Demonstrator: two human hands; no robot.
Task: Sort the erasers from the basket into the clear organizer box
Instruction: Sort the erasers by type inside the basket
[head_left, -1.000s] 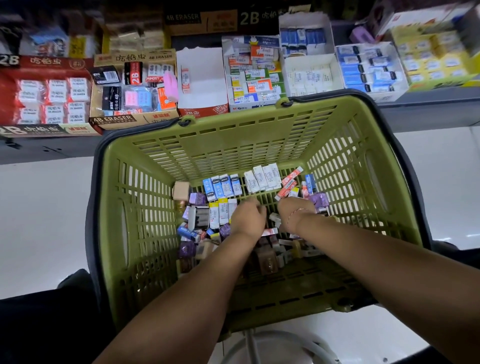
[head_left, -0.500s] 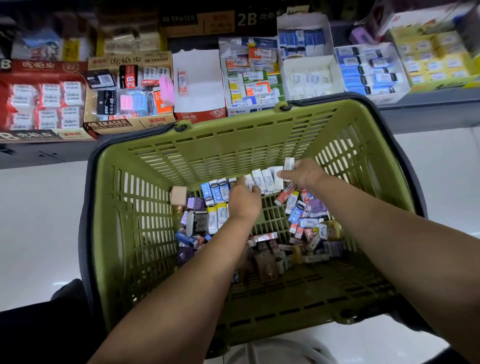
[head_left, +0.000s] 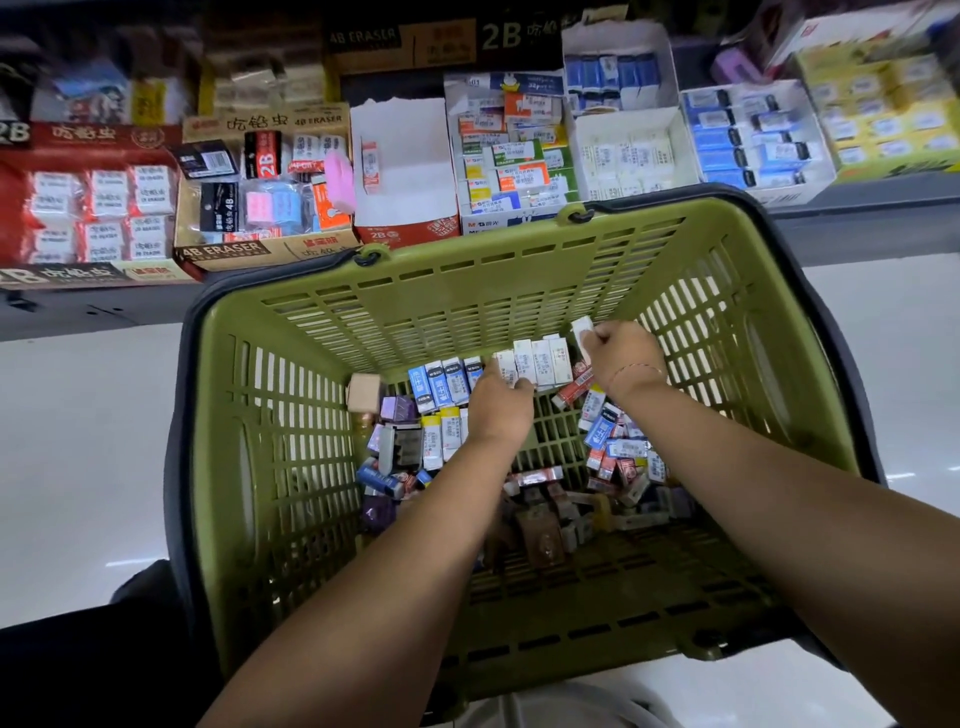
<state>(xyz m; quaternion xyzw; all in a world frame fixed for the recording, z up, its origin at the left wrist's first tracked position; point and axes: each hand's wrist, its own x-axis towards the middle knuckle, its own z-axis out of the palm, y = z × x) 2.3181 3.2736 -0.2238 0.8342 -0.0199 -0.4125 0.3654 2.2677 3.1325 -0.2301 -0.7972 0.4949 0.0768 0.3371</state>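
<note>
A green slotted basket (head_left: 291, 467) fills the middle of the head view, with several small boxed erasers on its floor. A row of white erasers (head_left: 540, 361) stands along the far wall, and a row of blue ones (head_left: 441, 382) is to its left. My right hand (head_left: 623, 353) pinches a white eraser (head_left: 582, 330) at the right end of the white row. My left hand (head_left: 501, 400) has its fingers curled at the left end of that row, touching an eraser there. A loose pile of mixed erasers (head_left: 618, 457) lies under my right forearm. No clear organizer box is in view.
Behind the basket a shelf holds open cardboard display boxes of erasers: a red one (head_left: 98, 208) at left, a 4B box (head_left: 260, 192), a nearly empty white box (head_left: 405, 171), and blue-packed ones (head_left: 748, 140) at right. White floor (head_left: 78, 441) lies either side.
My right hand rose from the pile to the far wall with a white eraser pinched in it. My left hand slid forward to the white row. The view shifted slightly.
</note>
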